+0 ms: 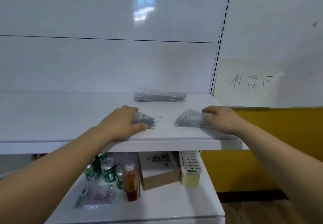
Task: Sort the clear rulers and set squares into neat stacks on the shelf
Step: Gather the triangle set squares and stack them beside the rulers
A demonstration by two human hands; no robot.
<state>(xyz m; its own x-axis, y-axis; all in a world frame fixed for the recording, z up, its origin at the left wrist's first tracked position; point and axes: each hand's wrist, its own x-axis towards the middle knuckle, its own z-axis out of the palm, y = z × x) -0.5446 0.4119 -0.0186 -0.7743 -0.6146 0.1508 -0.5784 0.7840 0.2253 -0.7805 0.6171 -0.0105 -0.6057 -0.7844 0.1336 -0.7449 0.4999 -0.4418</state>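
Observation:
Three stacks of clear plastic lie on the white shelf [70,119]. A long stack of rulers [160,96] sits at the back against the wall. Nearer the front edge are two stacks of set squares. My left hand [122,123] grips the left stack [146,120] from its left side, fingers over the top and thumb at the front. My right hand [222,119] holds the right stack [189,120] from its right side, fingers curled onto it. The two stacks stand a short gap apart.
On the lower shelf [157,204] stand green cans [109,170], a red-filled bottle [131,183], a cardboard box [160,171], small packs [190,169] and a flat packet [97,195]. A slotted upright [215,63] bounds the shelf on the right, beside a handwritten sign [251,82] and a yellow wall.

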